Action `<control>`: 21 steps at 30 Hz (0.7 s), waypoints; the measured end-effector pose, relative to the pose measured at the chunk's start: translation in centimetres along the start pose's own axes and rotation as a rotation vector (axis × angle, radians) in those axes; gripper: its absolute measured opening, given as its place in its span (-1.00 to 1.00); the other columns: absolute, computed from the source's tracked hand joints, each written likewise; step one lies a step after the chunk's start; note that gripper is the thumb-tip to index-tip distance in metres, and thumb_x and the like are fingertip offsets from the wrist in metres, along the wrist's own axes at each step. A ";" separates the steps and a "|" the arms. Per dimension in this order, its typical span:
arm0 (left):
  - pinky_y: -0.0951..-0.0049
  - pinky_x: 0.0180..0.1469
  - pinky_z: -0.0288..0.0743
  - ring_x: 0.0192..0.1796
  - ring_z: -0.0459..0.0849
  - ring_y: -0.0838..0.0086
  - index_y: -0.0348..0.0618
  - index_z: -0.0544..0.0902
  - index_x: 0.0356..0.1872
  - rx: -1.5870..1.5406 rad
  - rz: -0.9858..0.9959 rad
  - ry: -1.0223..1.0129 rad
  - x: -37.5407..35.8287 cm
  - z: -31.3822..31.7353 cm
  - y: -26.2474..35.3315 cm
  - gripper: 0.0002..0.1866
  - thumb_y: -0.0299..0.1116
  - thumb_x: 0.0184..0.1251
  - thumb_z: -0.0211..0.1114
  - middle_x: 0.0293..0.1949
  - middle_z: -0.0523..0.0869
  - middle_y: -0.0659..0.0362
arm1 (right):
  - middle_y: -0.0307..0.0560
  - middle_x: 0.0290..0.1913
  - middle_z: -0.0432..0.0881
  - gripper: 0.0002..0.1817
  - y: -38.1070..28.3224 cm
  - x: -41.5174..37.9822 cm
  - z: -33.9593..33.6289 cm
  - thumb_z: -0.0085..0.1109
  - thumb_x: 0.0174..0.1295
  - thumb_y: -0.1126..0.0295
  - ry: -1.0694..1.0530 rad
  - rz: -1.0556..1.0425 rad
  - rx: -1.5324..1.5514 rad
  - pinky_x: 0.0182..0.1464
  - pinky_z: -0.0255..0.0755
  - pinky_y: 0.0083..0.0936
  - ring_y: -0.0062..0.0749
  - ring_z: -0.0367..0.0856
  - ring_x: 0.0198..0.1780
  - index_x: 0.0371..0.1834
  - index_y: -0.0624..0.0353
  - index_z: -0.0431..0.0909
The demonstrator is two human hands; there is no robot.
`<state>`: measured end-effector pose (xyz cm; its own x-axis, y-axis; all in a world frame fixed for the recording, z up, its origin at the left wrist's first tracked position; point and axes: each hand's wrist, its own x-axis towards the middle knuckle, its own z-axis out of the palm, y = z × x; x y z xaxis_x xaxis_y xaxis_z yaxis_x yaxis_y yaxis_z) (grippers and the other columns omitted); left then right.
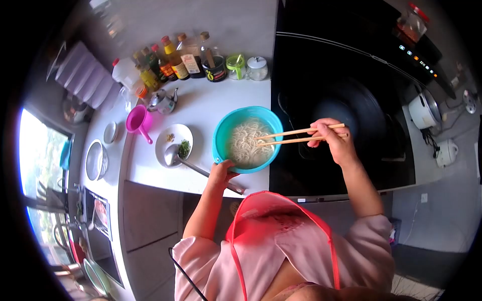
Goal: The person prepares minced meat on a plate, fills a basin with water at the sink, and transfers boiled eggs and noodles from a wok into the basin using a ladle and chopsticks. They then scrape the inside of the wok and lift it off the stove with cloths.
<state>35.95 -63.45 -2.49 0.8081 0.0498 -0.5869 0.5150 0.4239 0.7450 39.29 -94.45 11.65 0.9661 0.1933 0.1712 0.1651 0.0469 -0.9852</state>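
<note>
fingers (325,131) closed round chopsticks (301,136)

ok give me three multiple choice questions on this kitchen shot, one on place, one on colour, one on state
1. Where do the chopsticks point?
A. into the bowl
B. into the wok
C. at the plate

2. What colour is the scoop?
A. green
B. pink
C. white

3. What is the left hand doing?
A. lifting the ladle
B. hanging free
C. touching the bowl's rim

Answers:
1 A, the tips lie over the noodles, held by the right hand.
2 B, it is bright pink.
3 C, its fingers rest on the near rim.
</note>
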 end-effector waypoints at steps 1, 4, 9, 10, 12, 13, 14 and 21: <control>0.26 -0.19 0.60 -0.19 0.61 0.21 -0.41 0.39 -0.03 0.015 -0.003 -0.022 0.3 -0.5 0.6 -0.60 -0.52 0.02 0.07 -0.13 0.54 -0.04 | -0.01 -0.40 0.61 -0.76 -0.5 0.1 -0.3 -0.01 0.28 0.30 0.026 -0.006 -0.006 -0.46 0.48 -0.62 -0.39 0.61 -0.52 -0.27 0.28 0.51; 0.24 -0.16 0.62 -0.14 0.62 0.18 -0.38 0.37 0.03 0.015 0.043 -0.072 2.0 -3.1 1.2 -0.54 -0.50 0.01 0.06 -0.10 0.54 -0.07 | -0.02 -0.39 0.60 -0.76 -2.1 1.0 -5.3 0.01 0.26 0.28 0.408 0.006 0.059 -0.52 0.41 -0.65 -0.43 0.57 -0.55 -0.24 0.25 0.51; 0.28 -0.20 0.62 -0.12 0.61 0.19 -0.34 0.36 0.06 0.010 0.051 -0.112 3.9 -5.2 2.6 -0.51 -0.49 -0.01 0.05 -0.09 0.55 -0.04 | -0.05 -0.39 0.58 -0.77 1.7 -1.3 -14.0 0.08 0.21 0.28 0.532 0.363 -0.004 -0.51 0.42 -0.58 -0.41 0.56 -0.55 -0.22 0.22 0.51; 0.27 -0.19 0.62 -0.11 0.61 0.18 -0.35 0.34 0.07 0.012 0.051 -0.104 4.6 -5.8 2.8 -0.50 -0.51 -0.01 0.05 -0.08 0.54 -0.05 | -0.03 -0.40 0.59 -0.77 2.5 -1.5 -13.9 0.07 0.22 0.29 0.561 0.395 0.019 -0.49 0.44 -0.57 -0.40 0.57 -0.54 -0.23 0.24 0.50; 0.21 -0.15 0.63 -0.09 0.60 0.13 -0.40 0.30 0.09 -0.032 0.040 -0.065 5.2 -6.0 3.2 -0.48 -0.55 -0.02 0.02 -0.04 0.50 -0.09 | 0.03 -0.42 0.59 -0.77 3.6 -1.7 -13.5 0.06 0.23 0.31 0.605 0.408 0.063 -0.43 0.50 -0.51 -0.34 0.61 -0.47 -0.27 0.30 0.49; 0.21 -0.15 0.63 -0.09 0.60 0.13 -0.40 0.30 0.09 -0.027 0.035 -0.067 5.4 -6.1 3.4 -0.48 -0.55 -0.02 0.02 -0.04 0.50 -0.09 | 0.03 -0.42 0.59 -0.77 3.8 -1.9 -13.2 0.06 0.23 0.31 0.611 0.411 0.064 -0.43 0.50 -0.51 -0.34 0.61 -0.47 -0.27 0.30 0.49; 0.19 -0.14 0.63 -0.08 0.59 0.11 -0.41 0.28 0.09 -0.053 0.055 -0.077 5.7 -6.3 3.6 -0.47 -0.57 -0.02 0.01 -0.03 0.48 -0.10 | 0.05 -0.42 0.59 -0.77 3.8 -2.1 -13.0 0.05 0.24 0.32 0.632 0.386 0.061 -0.43 0.51 -0.49 -0.32 0.61 -0.47 -0.28 0.31 0.49; 0.31 -0.17 0.65 -0.07 0.60 0.16 -0.38 0.26 0.13 -0.087 0.127 -0.093 6.0 -6.0 5.4 -0.49 -0.54 0.06 0.00 0.00 0.48 -0.10 | 0.08 -0.42 0.59 -0.77 3.0 -3.2 -11.9 0.06 0.22 0.31 0.671 0.368 0.135 -0.43 0.52 -0.44 -0.28 0.61 -0.49 -0.31 0.30 0.49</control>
<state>41.87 -55.46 -3.90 0.8900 0.0255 -0.4553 0.3839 0.4968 0.7783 39.04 -106.57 7.99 0.8747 -0.4128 -0.2541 -0.1739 0.2219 -0.9594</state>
